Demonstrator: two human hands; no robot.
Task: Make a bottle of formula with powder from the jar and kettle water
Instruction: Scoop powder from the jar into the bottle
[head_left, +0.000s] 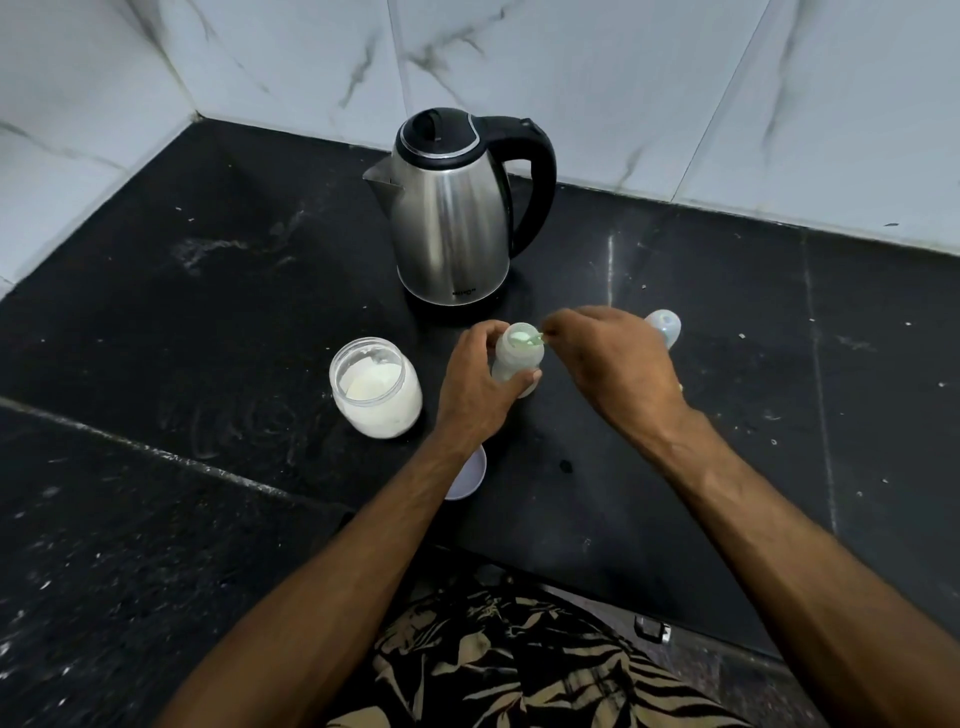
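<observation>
From above, the left hand (480, 376) is wrapped round the bottle (518, 361), which stands upright, mouth up, in front of the kettle (452, 208). The right hand (605, 358) pinches a scoop (530, 340) over the mouth. Powder seems to be going in from the open jar (375, 393); water and capping look undone.

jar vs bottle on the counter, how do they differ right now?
The jar is wide and squat; the bottle is narrow and taller for its width. The jar stands free and untouched, while the left hand grips the bottle and the right hand holds a small scoop at its mouth. The jar holds plenty of white powder. Both are open, upright and translucent.
</observation>
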